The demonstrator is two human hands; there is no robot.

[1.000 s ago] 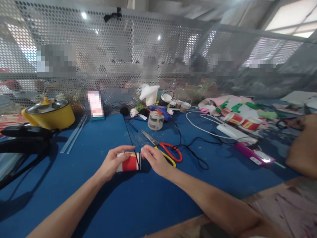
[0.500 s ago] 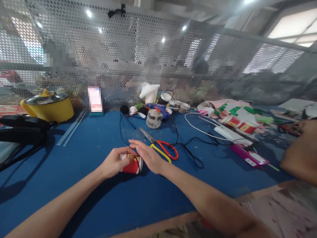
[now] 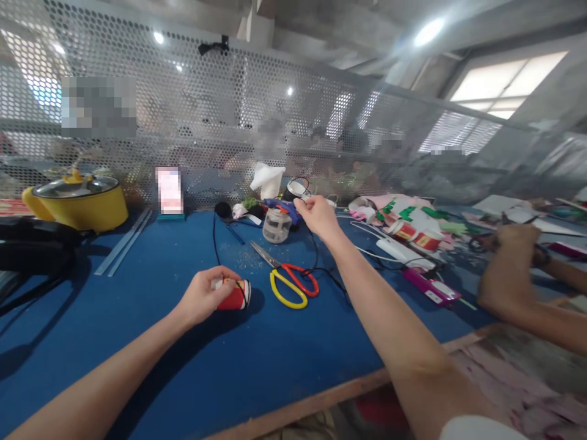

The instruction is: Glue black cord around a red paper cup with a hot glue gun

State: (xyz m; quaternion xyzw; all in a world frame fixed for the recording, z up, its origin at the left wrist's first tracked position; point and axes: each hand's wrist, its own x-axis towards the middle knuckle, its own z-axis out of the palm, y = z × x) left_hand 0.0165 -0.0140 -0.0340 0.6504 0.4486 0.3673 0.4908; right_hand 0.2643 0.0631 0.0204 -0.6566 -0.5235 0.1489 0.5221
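Note:
My left hand is closed around a small red and white paper cup lying on its side, with a black cord across it. My right hand is stretched toward the back, its fingers closed at the rear of a blue hot glue gun. The glue gun rests by a clear plastic jar, its handle partly hidden by my fingers. Scissors with one red and one yellow handle lie between my arms. A ball of black yarn sits farther back.
A yellow pot and a lit phone stand at the back left, near clear strips. To the right lie a white power strip, a purple box and cords. Another person's arm rests at the right.
My right hand has left the cup and moved forward and right to the glue gun. My left hand still holds the cup. The view has shifted slightly to the right.

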